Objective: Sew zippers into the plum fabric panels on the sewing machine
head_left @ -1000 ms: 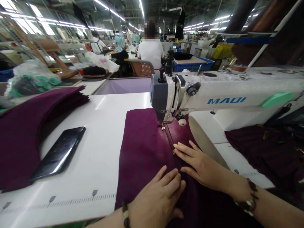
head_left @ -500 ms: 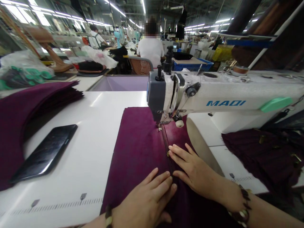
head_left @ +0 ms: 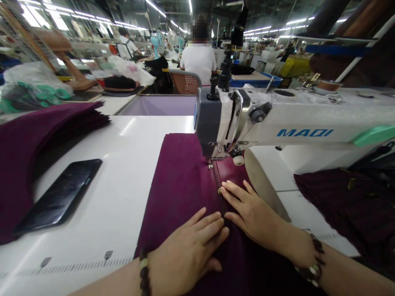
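A purple fabric panel (head_left: 175, 185) lies on the white table under the sewing machine (head_left: 296, 123), with its presser foot (head_left: 210, 165) down at the zipper (head_left: 217, 176) that runs along the cloth. My left hand (head_left: 191, 246) rests flat on the fabric left of the zipper, fingers stretched out. On the other side, my right hand (head_left: 249, 209) lies with fingers extended, their tips beside the small brass zipper pull (head_left: 219, 191). Neither hand grips anything. Beaded bracelets circle both wrists.
To the left are a black phone (head_left: 61, 193) and a stack of purple fabric (head_left: 40, 127). More dark purple pieces (head_left: 330, 197) lie right of the machine. A person in a white shirt (head_left: 199, 61) sits ahead, beyond a lilac-lined recess (head_left: 163, 106).
The fabric and both hands have shifted slightly away from me, toward the presser foot. The whole view has also moved a little; the hands keep much the same pose.
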Tool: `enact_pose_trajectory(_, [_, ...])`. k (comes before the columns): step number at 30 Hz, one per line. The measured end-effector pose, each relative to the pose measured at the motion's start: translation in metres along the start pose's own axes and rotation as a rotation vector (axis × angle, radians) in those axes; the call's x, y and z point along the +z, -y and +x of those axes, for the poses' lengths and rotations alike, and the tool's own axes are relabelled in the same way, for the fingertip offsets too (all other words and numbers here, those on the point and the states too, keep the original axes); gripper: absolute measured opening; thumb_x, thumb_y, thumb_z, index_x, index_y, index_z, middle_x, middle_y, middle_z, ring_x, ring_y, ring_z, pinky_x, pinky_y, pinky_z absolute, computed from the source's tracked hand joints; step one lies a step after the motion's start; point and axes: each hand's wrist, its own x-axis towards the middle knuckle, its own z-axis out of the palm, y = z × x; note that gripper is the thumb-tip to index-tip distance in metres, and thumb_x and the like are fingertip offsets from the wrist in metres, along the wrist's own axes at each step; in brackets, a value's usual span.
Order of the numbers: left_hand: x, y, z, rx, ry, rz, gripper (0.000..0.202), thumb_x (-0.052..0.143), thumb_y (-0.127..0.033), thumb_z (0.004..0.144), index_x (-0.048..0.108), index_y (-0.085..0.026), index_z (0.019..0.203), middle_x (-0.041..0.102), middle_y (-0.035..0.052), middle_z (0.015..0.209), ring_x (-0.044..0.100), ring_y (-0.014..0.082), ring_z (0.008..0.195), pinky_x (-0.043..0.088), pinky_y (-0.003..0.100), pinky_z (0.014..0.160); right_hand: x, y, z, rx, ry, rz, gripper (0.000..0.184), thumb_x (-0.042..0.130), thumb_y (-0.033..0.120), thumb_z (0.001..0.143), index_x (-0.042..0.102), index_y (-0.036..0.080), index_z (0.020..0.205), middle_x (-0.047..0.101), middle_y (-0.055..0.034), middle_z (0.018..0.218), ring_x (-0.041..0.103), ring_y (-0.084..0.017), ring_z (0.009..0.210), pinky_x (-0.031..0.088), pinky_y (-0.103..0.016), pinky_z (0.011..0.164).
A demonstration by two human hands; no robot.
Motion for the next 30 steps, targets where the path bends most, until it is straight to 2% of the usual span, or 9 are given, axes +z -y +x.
enact_pose_trajectory(6, [-0.003,0.014,0.007,-0.005,0.029,0.016,0.047,0.037,-0.041,0.091,0.041,-0.013,0.129,0.048,0.0106,0.129,0.037,0.0234,0.125,0.026,0.044,0.106,0.0,-0.006,0.013,0.027,0.001,-0.013,0.043,0.042,0.023,0.087,0.041,0.01,0.128,0.042,-0.0123,0.13,0.036,-0.023,0.121,0.033,-0.051,0.098])
enact_pose_trajectory(16, [-0.007,0.037,0.015,0.019,-0.01,0.051,0.042,0.038,-0.034,0.092,0.043,-0.013,0.128,0.048,0.0102,0.129,0.037,0.023,0.124,0.023,0.042,0.107,0.004,-0.018,0.033,0.059,-0.019,0.0,0.042,0.043,0.025,0.088,0.042,0.01,0.128,0.043,-0.0125,0.129,0.035,-0.023,0.12,0.028,-0.05,0.1])
enact_pose_trajectory(26, [-0.015,0.056,0.024,0.047,-0.027,0.085,0.041,0.044,-0.031,0.09,0.044,-0.012,0.126,0.048,0.0126,0.128,0.038,0.0225,0.124,0.025,0.04,0.107,0.003,-0.032,0.05,0.1,0.048,0.075,0.046,0.039,0.027,0.09,0.036,0.011,0.133,0.041,-0.0134,0.13,0.045,-0.023,0.111,0.033,-0.045,0.098])
enact_pose_trajectory(30, [-0.017,0.065,0.028,0.058,-0.029,0.078,0.04,0.045,-0.03,0.089,0.043,-0.011,0.125,0.048,0.0131,0.127,0.039,0.0234,0.123,0.025,0.041,0.106,0.002,-0.036,0.056,0.117,0.057,0.099,0.045,0.04,0.027,0.09,0.038,0.011,0.131,0.042,-0.0157,0.129,0.047,-0.023,0.11,0.032,-0.045,0.098])
